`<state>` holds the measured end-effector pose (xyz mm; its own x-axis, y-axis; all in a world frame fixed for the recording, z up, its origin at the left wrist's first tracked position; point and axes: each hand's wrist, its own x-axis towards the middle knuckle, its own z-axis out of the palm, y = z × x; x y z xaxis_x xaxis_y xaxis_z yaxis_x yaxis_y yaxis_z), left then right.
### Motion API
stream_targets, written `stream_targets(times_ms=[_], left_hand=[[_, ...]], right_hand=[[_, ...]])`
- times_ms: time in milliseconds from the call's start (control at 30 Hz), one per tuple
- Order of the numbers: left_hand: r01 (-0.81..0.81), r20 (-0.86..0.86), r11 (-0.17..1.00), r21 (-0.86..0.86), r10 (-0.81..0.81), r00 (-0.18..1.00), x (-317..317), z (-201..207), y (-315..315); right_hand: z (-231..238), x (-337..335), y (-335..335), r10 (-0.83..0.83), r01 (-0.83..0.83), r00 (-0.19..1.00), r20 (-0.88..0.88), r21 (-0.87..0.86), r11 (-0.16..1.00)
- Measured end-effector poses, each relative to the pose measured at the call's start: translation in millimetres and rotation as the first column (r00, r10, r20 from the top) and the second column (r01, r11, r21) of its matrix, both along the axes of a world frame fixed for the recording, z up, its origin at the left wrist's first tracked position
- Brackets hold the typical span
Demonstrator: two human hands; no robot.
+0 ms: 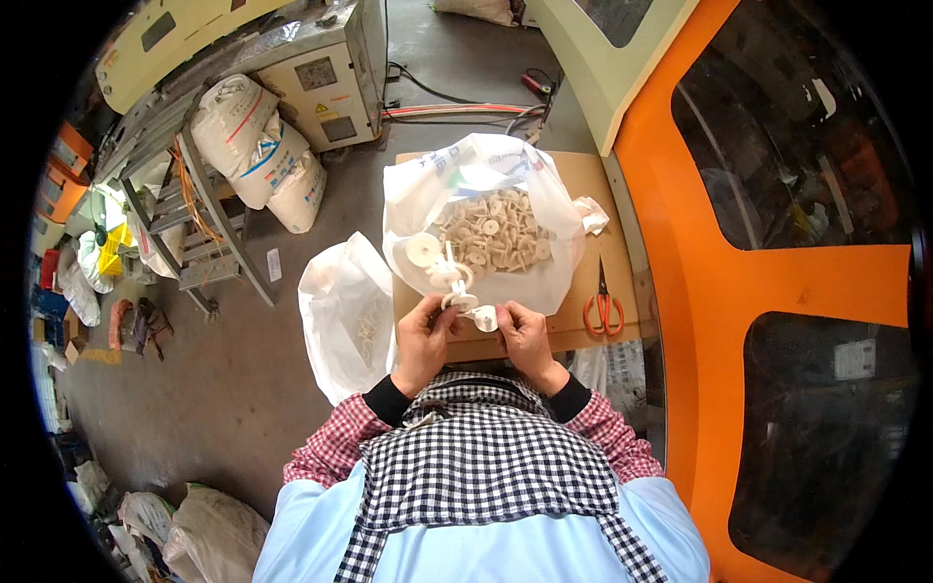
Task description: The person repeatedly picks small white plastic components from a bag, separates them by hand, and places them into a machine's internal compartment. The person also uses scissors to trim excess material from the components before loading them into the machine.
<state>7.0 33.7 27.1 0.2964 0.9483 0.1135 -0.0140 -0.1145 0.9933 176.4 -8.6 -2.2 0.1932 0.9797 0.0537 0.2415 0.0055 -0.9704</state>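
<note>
A cluster of off-white moulded plastic disc parts (449, 279), joined by a thin runner, is held up over the near edge of the cardboard-topped table (593, 262). My left hand (425, 342) is closed on the near left end of the cluster. At its right end, my right hand (526, 340) pinches one disc (485, 318) between thumb and fingers. Just beyond is a white plastic bag (408, 199), wide open, with a heap of loose beige disc parts (498, 231) inside. Orange-handled scissors (604, 313) lie to the right of my right hand.
A second white bag (335, 291) with thin runner scraps hangs at the table's left. Crumpled white paper (590, 215) lies beside the open bag. An orange machine (695, 291) borders the right side. Stacked white sacks (258, 151) and a metal step ladder (209, 228) stand at left.
</note>
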Motion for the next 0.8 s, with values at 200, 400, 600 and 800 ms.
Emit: stream_targets(times_ms=[200, 400, 600, 800], left_hand=[[0.42, -0.442, 0.378, 0.825, -0.03, 0.896, -7.5, 20.6, 9.6], [-0.04, 0.154, 0.989, -0.142, 0.062, 0.986, 13.5, 5.9, 11.2], [0.172, 0.286, 0.88, -0.442, -0.044, 0.957, 7.0, -1.5, 22.7], [0.032, 0.021, 0.982, -0.186, -0.029, 0.999, 8.3, -4.1, 14.3]], right_hand=[[-19.7, 12.4, 21.0, -0.075, -0.501, 0.583, -0.809, -0.431, 0.75], [-2.8, 34.8, 83.5, -0.3, 0.079, 0.855, -0.424, -0.465, 0.882], [64.0, 12.7, 53.4, 0.19, -0.482, 0.801, 0.568, 0.423, 0.767], [65.8, 23.6, 39.1, 0.17, -0.555, 0.689, 0.705, 0.362, 0.749]])
